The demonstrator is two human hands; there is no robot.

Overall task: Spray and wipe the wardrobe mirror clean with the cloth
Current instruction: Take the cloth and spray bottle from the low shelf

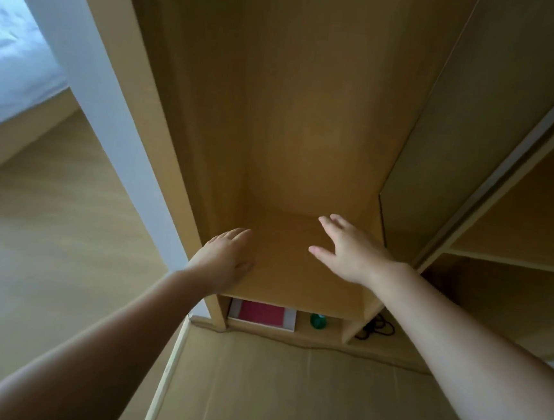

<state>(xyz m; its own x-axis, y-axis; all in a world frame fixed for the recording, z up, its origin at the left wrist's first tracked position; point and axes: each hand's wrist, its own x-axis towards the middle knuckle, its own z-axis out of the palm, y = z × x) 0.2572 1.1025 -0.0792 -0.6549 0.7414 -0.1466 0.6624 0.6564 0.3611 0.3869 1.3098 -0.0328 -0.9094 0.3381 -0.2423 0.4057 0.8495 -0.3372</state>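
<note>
Both reaching into the bare wardrobe shelf [298, 262]: left hand [226, 259] and right hand [349, 249] empty, fingers spread, likely feeling around for supplies. No cloth or mirror in view; green bottle [317, 321], perhaps the spray, sitting in the cubby below.

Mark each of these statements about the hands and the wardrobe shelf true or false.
1. Both hands are empty. True: the left hand and right hand hold nothing.
2. The right hand grips a cloth. False: it is open, fingers spread, and no cloth is in view.
3. A red book lies under the shelf. True.
4. The green object stands on top of the shelf. False: it sits below the shelf, right of the book.
5. A bed shows at far left. True.
</note>
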